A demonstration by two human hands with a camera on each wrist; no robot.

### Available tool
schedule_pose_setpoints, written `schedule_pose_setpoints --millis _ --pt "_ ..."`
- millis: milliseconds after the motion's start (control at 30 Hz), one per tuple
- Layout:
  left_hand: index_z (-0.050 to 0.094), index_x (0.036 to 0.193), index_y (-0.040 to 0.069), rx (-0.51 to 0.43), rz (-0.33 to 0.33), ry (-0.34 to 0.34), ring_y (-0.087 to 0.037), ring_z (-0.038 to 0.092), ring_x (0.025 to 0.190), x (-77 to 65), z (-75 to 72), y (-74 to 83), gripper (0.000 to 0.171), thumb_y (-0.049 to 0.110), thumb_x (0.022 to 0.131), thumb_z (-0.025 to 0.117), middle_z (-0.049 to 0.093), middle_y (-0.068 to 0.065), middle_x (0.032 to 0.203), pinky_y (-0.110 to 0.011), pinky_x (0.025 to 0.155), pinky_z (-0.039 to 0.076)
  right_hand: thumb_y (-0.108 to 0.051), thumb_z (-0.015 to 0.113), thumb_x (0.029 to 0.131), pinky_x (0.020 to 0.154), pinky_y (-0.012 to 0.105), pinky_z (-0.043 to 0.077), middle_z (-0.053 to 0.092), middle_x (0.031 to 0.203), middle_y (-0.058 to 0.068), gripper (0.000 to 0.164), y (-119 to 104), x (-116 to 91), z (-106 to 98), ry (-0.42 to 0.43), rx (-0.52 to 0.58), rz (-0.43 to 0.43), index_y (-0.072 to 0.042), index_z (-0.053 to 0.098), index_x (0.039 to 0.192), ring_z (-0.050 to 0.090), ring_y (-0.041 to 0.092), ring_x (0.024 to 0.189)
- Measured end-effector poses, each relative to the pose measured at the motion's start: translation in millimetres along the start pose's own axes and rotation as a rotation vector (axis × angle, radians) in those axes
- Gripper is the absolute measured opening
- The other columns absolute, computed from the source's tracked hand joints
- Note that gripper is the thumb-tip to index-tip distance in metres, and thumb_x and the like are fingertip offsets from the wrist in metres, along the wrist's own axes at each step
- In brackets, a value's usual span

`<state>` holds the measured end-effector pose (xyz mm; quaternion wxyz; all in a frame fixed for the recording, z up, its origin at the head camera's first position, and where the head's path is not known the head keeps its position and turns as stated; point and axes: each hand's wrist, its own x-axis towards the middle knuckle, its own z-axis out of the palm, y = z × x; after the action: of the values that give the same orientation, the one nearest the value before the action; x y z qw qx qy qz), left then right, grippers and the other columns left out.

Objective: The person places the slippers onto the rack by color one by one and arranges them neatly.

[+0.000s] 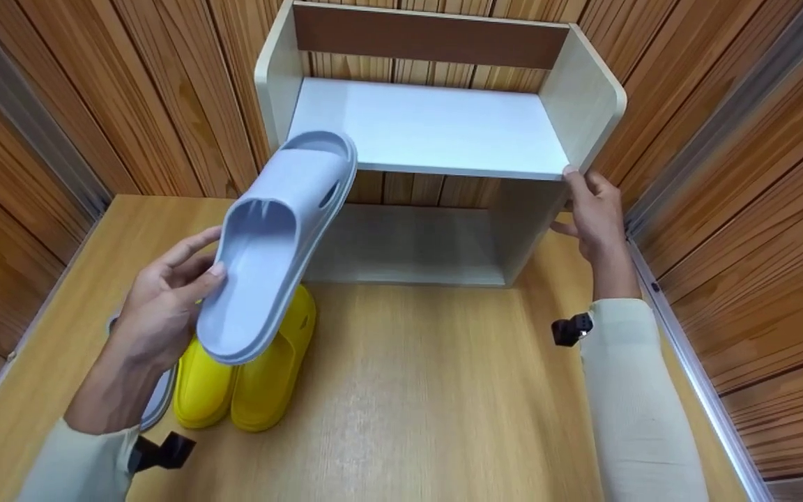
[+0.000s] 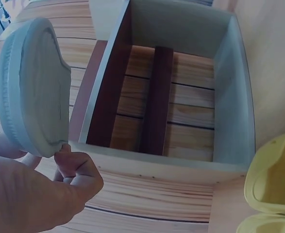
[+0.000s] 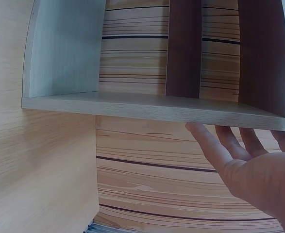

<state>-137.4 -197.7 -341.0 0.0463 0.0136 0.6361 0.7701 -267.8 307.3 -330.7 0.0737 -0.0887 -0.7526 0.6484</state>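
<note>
Pinching with the left hand (image 1: 159,307) a grey slipper (image 1: 258,272), aloft and tilted in front of the rack (image 1: 436,125), above yellow slippers (image 1: 262,394). Gripping the rack's right side with the right hand (image 1: 598,216).

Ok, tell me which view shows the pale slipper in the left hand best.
The head view: it shows the slipper nearly whole, strap and footbed included. The left wrist view shows it foreshortened; the right wrist view does not show it.
</note>
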Motion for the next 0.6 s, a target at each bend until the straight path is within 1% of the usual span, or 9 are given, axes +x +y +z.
schedule_pose_setpoints --millis 67,200,300,433,600 --pt "0.044 0.152 0.014 -0.001 -0.005 0.000 -0.021 0.061 0.105 2.9 3.1 1.0 0.053 0.015 0.102 0.061 0.056 -0.011 0.131 -0.029 0.080 0.058 -0.050 0.054 0.102 0.104 0.059 0.043 0.041 0.148 0.015 0.055 0 0 0 -0.001 0.005 0.000 -0.014 0.051 0.144 0.046 0.038 0.135" --pt "0.046 0.152 0.016 -0.032 -0.020 0.013 -0.022 0.060 0.105 8.2 8.5 2.8 0.051 0.015 0.102 0.060 0.053 -0.012 0.133 -0.028 0.081 0.058 -0.050 0.054 0.102 0.105 0.060 0.042 0.041 0.148 0.014 0.056 0 0 0 -0.002 0.006 -0.001 -0.015 0.051 0.145 0.045 0.038 0.135" --pt "0.046 0.151 0.016 -0.056 -0.040 0.035 -0.022 0.060 0.104 12.4 13.9 4.4 0.051 0.015 0.102 0.060 0.051 -0.013 0.134 -0.027 0.078 0.058 -0.049 0.053 0.102 0.104 0.060 0.043 0.043 0.146 0.015 0.053 1 1 1 0.005 0.001 -0.008 -0.014 0.053 0.142 0.047 0.038 0.133" --pt "0.046 0.151 0.017 -0.053 -0.058 0.057 -0.022 0.059 0.104 18.4 20.8 8.5 0.050 0.014 0.103 0.058 0.050 -0.014 0.135 -0.026 0.076 0.057 -0.048 0.053 0.102 0.102 0.060 0.044 0.046 0.142 0.014 0.050 2 0 2 0.014 0.003 -0.010 -0.015 0.055 0.140 0.050 0.037 0.129" --pt "0.047 0.151 0.018 -0.065 -0.064 0.066 -0.025 0.056 0.108 25.1 28.8 14.3 0.049 0.012 0.104 0.057 0.048 -0.015 0.137 -0.026 0.078 0.057 -0.050 0.054 0.102 0.104 0.058 0.044 0.047 0.142 0.012 0.052 1 -1 2 0.015 0.012 0.011 -0.017 0.054 0.141 0.050 0.037 0.129"
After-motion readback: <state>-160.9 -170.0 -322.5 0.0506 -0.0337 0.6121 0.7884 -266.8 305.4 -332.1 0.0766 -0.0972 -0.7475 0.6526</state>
